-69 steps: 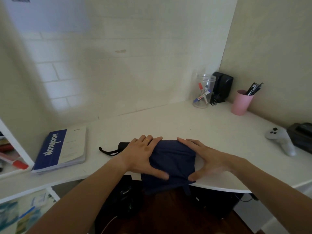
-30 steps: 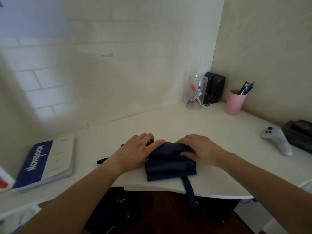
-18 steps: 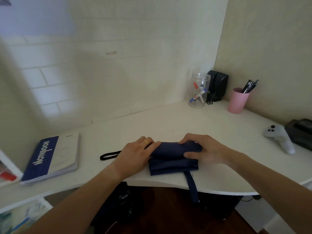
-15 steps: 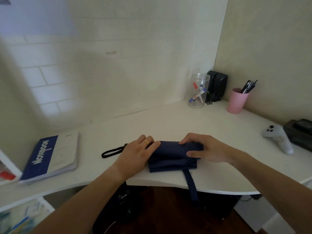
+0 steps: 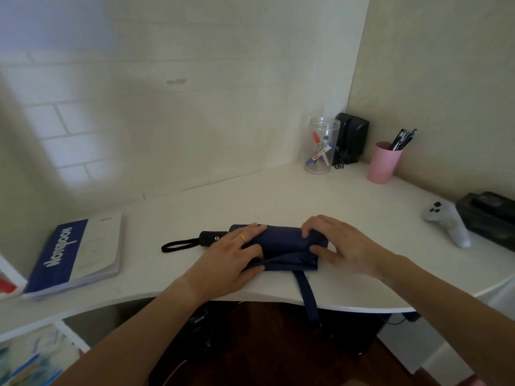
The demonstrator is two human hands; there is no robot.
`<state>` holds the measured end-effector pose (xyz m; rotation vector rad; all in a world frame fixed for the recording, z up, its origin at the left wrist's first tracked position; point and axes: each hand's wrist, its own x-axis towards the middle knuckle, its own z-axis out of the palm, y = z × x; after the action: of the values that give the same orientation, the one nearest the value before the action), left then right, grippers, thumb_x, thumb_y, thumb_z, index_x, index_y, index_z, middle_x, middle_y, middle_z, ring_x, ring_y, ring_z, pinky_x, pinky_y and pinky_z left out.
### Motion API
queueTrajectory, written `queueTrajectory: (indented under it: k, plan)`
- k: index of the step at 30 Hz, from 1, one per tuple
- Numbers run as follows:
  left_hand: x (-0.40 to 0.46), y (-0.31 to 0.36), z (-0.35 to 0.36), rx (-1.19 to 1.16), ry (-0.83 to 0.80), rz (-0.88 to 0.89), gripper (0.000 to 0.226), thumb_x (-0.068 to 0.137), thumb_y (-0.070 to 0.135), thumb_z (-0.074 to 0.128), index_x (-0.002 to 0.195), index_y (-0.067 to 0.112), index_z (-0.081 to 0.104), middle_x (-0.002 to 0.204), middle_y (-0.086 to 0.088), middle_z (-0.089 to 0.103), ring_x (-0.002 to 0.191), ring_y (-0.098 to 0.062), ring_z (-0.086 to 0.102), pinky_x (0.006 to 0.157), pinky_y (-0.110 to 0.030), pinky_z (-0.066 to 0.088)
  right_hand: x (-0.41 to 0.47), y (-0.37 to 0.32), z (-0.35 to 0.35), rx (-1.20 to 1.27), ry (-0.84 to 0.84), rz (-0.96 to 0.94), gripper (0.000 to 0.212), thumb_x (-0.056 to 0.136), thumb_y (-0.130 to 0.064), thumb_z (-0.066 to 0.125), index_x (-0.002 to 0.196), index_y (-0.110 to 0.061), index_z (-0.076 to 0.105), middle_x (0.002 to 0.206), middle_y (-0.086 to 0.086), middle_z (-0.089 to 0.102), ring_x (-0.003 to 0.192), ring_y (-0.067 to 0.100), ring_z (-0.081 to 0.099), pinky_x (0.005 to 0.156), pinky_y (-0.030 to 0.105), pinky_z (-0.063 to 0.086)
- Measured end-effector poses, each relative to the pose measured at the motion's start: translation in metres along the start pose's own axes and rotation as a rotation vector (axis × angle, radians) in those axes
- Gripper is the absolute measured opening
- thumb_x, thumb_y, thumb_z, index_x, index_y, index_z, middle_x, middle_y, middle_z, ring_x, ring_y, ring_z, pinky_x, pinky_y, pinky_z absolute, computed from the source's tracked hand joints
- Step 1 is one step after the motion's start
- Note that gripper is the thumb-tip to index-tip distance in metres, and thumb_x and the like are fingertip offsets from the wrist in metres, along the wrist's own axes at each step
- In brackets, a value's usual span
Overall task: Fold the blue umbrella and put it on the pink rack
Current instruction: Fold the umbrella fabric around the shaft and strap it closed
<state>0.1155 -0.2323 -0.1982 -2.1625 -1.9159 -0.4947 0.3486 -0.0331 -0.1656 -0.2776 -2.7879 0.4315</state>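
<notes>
Hands press on the umbrella point(image 5: 287, 245) at centre frame: the left hand point(image 5: 231, 260) lies over its handle end, fingers spread flat on top and thumb tucked under the near fold, while the right hand point(image 5: 342, 246) pinches the far end, fingertips curled into the cloth and thumb against its side. Neither lifts it; the bundle lies on the white surface point(image 5: 278, 199), close to the near edge.

Folding looks well along but unfinished, in my judgement. The cloth is gathered into a compact roll, yet one flap along the near side sits loose, and the closing strap point(image 5: 308, 296) hangs unfastened over the edge of the surface. The black handle point(image 5: 213, 238) and its wrist loop point(image 5: 178, 244) stick out to the left. Wrapping the strap, then carrying the roll away, remain.

No pink rack appears anywhere in the frame, so where it goes cannot be told. The left palm hides part of the roll, and the strap's fastener is too dark to make out.
</notes>
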Motion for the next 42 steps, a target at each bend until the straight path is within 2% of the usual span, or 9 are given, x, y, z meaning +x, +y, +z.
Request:
queueTrajectory:
  k: [5,10,17,27,30,33,36,38,42]
  plan:
    - [-0.005,0.000,-0.002,-0.061,-0.003,0.014,0.032,0.104,0.042,0.046,0.099,0.020,0.069,0.167,-0.002,0.028,0.153,-0.017,0.029,0.124,-0.026,0.020,-0.017,0.001,-0.001,-0.063,-0.025,-0.041,0.020,0.086,-0.048,0.069,0.095,-0.032,0.061,0.144,-0.007,0.051,0.123,0.013,0.054,0.099,0.031,0.048]
    - [-0.006,-0.003,-0.010,-0.069,-0.052,0.069,0.036,0.104,0.039,0.047,0.097,0.019,0.076,0.167,-0.007,0.026,0.155,-0.018,0.024,0.127,-0.032,0.016,-0.020,0.006,0.010,-0.047,0.009,-0.012,0.010,0.088,-0.041,0.071,0.093,-0.033,0.068,0.151,-0.004,0.048,0.128,0.015,0.055,0.103,0.026,0.045]
    - [-0.006,-0.011,-0.009,-0.023,-0.130,0.111,0.035,0.106,0.041,0.045,0.125,0.028,0.072,0.170,-0.009,0.017,0.158,-0.019,0.014,0.128,-0.039,0.017,-0.020,0.007,0.015,0.142,0.049,0.025,0.009,0.085,-0.024,0.079,0.082,-0.030,0.072,0.148,-0.007,0.051,0.130,0.007,0.055,0.105,0.026,0.044]
    - [-0.008,-0.004,-0.020,-0.223,-0.193,0.042,0.030,0.098,0.056,0.057,0.118,0.043,0.075,0.171,-0.005,0.008,0.158,-0.012,0.002,0.128,-0.044,0.014,-0.020,0.012,0.011,0.205,-0.152,0.060,0.014,0.080,-0.024,0.083,0.075,-0.029,0.071,0.161,-0.016,0.030,0.150,-0.005,0.021,0.113,0.020,0.030]
    - [-0.008,0.003,-0.022,-0.279,-0.202,0.010,0.028,0.097,0.058,0.057,0.114,0.045,0.076,0.172,-0.001,0.004,0.157,-0.007,-0.003,0.129,-0.044,0.009,-0.019,-0.002,-0.002,0.208,-0.205,0.156,0.015,0.083,-0.042,0.077,0.081,-0.031,0.068,0.158,-0.019,0.034,0.146,0.001,0.030,0.112,0.026,0.031]
    - [-0.010,0.001,-0.021,-0.235,-0.192,0.055,0.026,0.099,0.051,0.057,0.114,0.043,0.076,0.172,-0.005,0.004,0.158,-0.010,-0.002,0.128,-0.046,0.011,0.003,-0.013,-0.003,0.325,0.056,0.268,0.023,0.088,-0.049,0.070,0.098,-0.034,0.056,0.137,-0.013,0.060,0.125,0.007,0.056,0.105,0.029,0.044]
    - [-0.012,-0.001,-0.020,-0.189,-0.197,0.081,0.026,0.100,0.048,0.057,0.117,0.043,0.075,0.172,-0.007,0.004,0.158,-0.014,-0.001,0.128,-0.048,0.013,0.027,-0.012,-0.005,0.199,-0.160,0.263,0.048,0.090,-0.044,0.070,0.134,-0.033,0.054,0.131,-0.008,0.066,0.114,0.010,0.062,0.102,0.031,0.049]
    - [-0.014,-0.001,-0.020,-0.169,-0.190,0.102,0.026,0.099,0.048,0.058,0.117,0.041,0.075,0.171,-0.007,0.006,0.159,-0.015,0.001,0.128,-0.047,0.013,0.031,-0.007,-0.005,0.174,-0.223,0.211,0.043,0.089,-0.037,0.073,0.130,-0.030,0.064,0.120,-0.010,0.072,0.105,0.007,0.065,0.096,0.030,0.052]
    - [-0.022,0.004,-0.023,-0.236,-0.067,0.034,0.025,0.095,0.051,0.064,0.101,0.035,0.082,0.165,0.004,0.034,0.152,-0.005,0.026,0.124,-0.038,0.028,0.015,-0.004,0.011,0.179,-0.031,0.103,0.035,0.082,-0.029,0.081,0.115,-0.028,0.068,0.106,-0.013,0.070,0.095,0.002,0.064,0.082,0.021,0.050]
